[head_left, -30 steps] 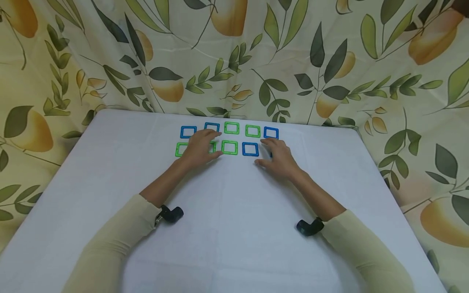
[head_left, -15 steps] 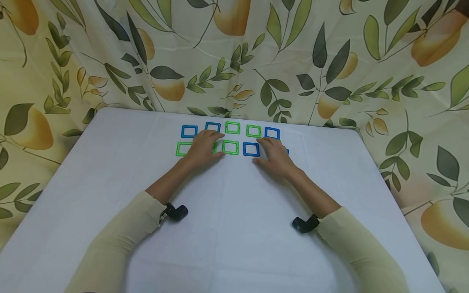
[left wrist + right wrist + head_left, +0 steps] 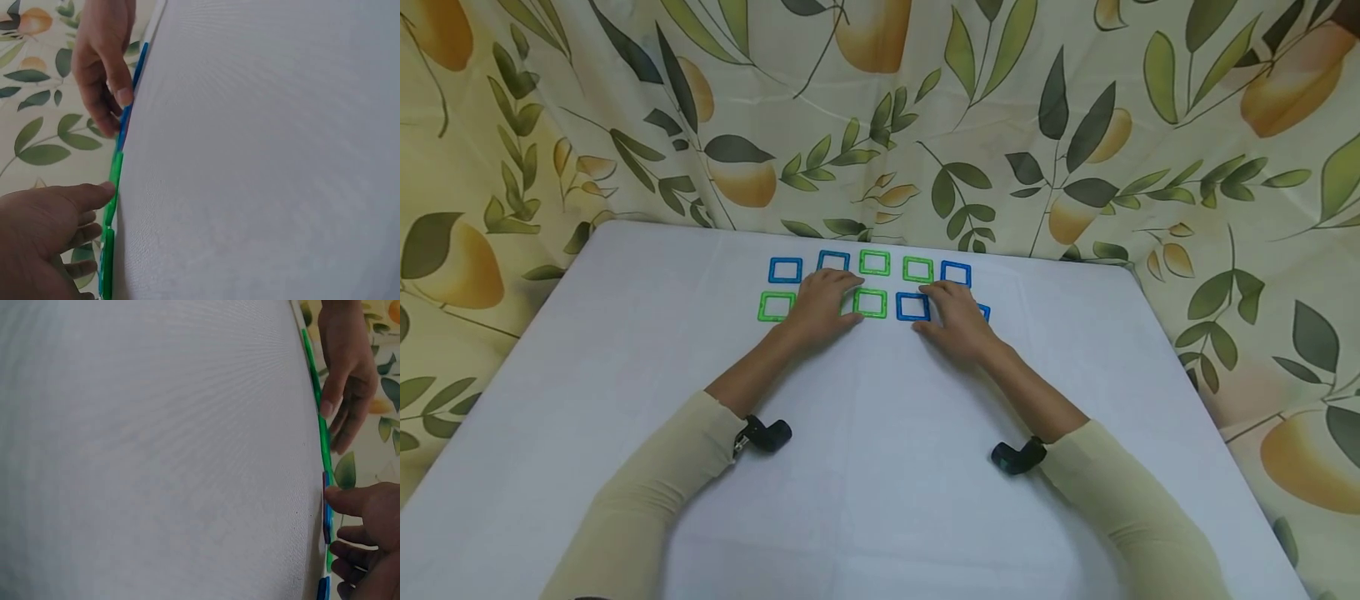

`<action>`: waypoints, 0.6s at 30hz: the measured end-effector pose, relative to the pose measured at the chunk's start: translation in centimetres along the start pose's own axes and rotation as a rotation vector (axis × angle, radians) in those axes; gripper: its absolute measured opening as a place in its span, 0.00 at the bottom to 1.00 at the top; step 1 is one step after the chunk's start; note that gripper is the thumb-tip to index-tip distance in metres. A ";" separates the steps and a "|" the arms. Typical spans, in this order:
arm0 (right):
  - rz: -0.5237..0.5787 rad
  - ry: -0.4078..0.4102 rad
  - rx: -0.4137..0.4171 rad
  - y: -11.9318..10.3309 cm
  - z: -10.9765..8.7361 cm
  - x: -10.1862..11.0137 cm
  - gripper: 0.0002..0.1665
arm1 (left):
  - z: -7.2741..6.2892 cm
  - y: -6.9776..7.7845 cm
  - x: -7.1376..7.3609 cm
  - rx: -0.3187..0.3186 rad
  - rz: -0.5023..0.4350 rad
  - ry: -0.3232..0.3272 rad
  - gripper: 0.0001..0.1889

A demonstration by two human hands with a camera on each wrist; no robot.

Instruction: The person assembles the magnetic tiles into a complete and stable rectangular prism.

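Note:
Two rows of square magnetic-tile-like frames lie on the white table. My left hand (image 3: 822,308) is at the left side of a green frame (image 3: 884,303) in the front row, thumb and index finger spread at its corners. Beside it, my right hand (image 3: 958,321) reaches the right side of a blue frame (image 3: 898,307) in the same way. In the left wrist view, the thumb tip of the left hand (image 3: 53,231) is right at a green edge (image 3: 114,187). The right thumb in the right wrist view meets a blue edge (image 3: 327,515). Another front-row frame is mostly hidden under the left hand.
The back row has a blue frame (image 3: 771,270) at left, another blue frame (image 3: 833,252), two green ones and a blue frame (image 3: 956,264) at right. A green frame (image 3: 776,319) ends the front row at left. Behind the table (image 3: 850,467) hangs a leaf-patterned cloth (image 3: 820,75).
Both hands have moved a little inward, the left one rightward and the right one leftward. More of the blue frame at the front row's right end now shows. The frames stay in place.

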State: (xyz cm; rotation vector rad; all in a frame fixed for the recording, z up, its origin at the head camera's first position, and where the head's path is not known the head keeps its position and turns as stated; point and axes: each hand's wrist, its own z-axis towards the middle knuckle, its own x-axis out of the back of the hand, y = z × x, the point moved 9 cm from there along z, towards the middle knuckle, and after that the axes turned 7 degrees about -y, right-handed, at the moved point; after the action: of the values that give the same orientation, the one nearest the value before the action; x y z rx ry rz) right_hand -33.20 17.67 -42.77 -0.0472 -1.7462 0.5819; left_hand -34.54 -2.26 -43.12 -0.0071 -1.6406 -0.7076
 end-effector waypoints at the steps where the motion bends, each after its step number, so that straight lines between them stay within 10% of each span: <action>1: 0.001 0.003 0.001 0.0 0.0 0.0 0.41 | 0.0 0.0 0.0 0.001 0.006 -0.003 0.33; 18: -0.007 0.045 0.020 -0.3 0.3 0.3 0.29 | 0.3 0.3 0.1 0.014 0.029 -0.001 0.27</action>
State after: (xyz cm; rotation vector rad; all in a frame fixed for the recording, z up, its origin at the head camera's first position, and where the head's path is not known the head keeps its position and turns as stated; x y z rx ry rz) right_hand -33.46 17.40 -42.41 -0.0397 -1.6958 0.5884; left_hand -34.67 -1.93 -42.90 -0.0216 -1.6435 -0.6739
